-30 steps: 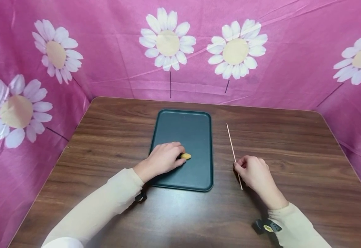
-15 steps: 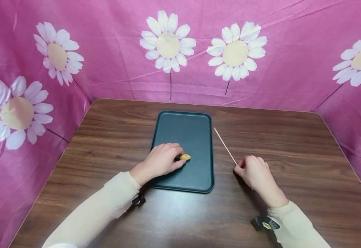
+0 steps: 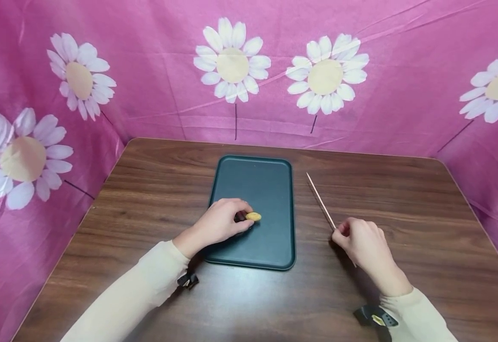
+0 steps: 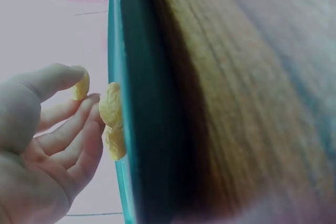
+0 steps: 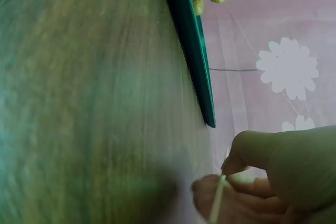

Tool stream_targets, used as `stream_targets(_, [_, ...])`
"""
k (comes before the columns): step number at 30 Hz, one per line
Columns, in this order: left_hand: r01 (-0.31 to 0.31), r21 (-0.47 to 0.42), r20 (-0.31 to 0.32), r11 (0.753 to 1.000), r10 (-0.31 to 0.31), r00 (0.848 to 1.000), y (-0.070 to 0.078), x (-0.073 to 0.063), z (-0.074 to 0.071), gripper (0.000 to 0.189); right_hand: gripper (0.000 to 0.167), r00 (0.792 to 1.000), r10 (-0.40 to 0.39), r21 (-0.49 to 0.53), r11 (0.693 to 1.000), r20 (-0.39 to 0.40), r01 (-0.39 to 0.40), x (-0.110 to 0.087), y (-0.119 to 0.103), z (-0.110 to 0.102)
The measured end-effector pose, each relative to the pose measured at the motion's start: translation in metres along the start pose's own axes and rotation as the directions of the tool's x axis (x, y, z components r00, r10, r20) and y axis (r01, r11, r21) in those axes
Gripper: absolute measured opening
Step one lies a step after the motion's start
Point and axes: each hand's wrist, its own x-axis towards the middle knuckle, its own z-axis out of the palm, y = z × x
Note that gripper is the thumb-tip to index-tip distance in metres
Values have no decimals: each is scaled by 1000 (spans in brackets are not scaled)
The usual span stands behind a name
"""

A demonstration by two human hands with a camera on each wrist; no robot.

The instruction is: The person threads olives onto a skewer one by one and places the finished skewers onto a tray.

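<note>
My left hand point(image 3: 219, 221) reaches over the dark green tray point(image 3: 255, 178) and pinches a small yellow oblong lump point(image 3: 253, 216) between thumb and fingers. In the left wrist view that lump point(image 4: 81, 86) is at the thumb tip. Two more wrinkled yellow lumps point(image 4: 111, 104) lie on the tray close to the fingers; in the head view the hand hides them. To the right of the tray, my right hand point(image 3: 366, 247) pinches a thin wooden skewer point(image 3: 320, 201) with thumb and fingertips. Its pointed end slants away, up and to the left, over the table.
A brown wood-grain table point(image 3: 403, 199) surrounds the tray. Behind it and at the sides hangs a pink cloth point(image 3: 274, 123) printed with white daisies. Black bands with small devices point(image 3: 377, 317) sit at both wrists.
The skewer's far end swung left toward the tray's edge, then back right. My right hand has shifted slightly right. My left hand, with the yellow lump, has drawn slightly left.
</note>
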Motion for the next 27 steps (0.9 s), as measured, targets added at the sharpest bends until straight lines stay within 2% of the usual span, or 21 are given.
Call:
stream_targets(5, [18, -52, 2, 998, -18, 1000, -3, -2, 0, 12, 8, 998, -25, 47, 998, -53, 28, 0, 2, -1])
stream_targets(9, [19, -80, -7, 997, -19, 1000, -4, -2, -1, 12, 9, 999, -4, 71, 997, -51, 8, 0, 3, -1])
stream_targets(14, [48, -124, -15, 991, -50, 999, -4, -3, -2, 14, 6, 999, 18, 98, 995, -50, -13, 1, 6, 0])
stream_targets(21, [89, -197, 3, 976, -91, 996, -9, -6, -4, 21, 10, 986, 18, 136, 991, -166, 5, 2, 15, 5])
stream_targets(27, [79, -242, -41, 967, -91, 995, -12, -5, -11, 20, 9, 961, 5, 131, 991, -277, 32, 0, 21, -1])
